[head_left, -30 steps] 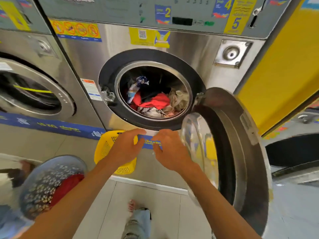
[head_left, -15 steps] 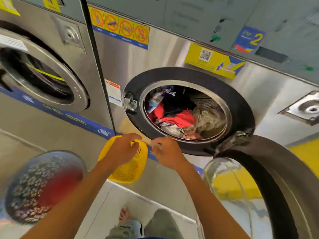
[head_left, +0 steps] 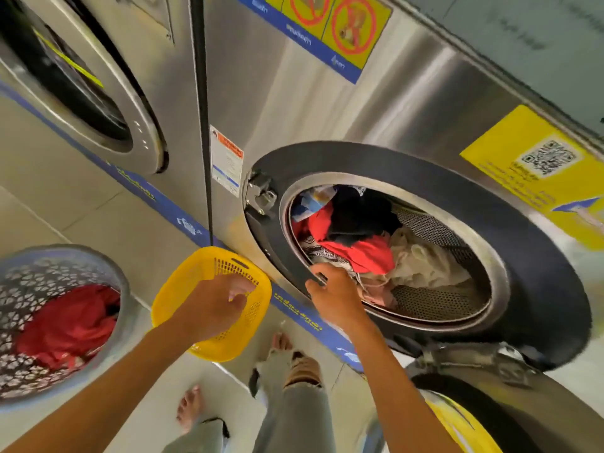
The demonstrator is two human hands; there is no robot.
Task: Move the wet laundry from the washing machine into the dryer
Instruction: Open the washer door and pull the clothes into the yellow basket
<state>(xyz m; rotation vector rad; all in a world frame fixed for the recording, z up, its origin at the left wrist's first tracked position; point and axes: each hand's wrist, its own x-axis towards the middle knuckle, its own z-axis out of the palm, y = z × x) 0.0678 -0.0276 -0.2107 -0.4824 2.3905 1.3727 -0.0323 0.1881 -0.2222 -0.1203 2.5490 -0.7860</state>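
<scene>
Two steel washers [head_left: 376,119], perhaps tiled floor [head_left: 65,204]

Pale tiled floor [head_left: 75,204] fills the left and lower middle of the frame. Directly on it: grey perforated basket [head_left: 9,259] at left edge with red cloth inside, yellow perforated basket [head_left: 209,266] just right of it at centre, against the steel machine front [head_left: 327,119]. Two bare feet [head_left: 189,407] stand on the tiles at bottom centre, below the yellow basket.
</scene>
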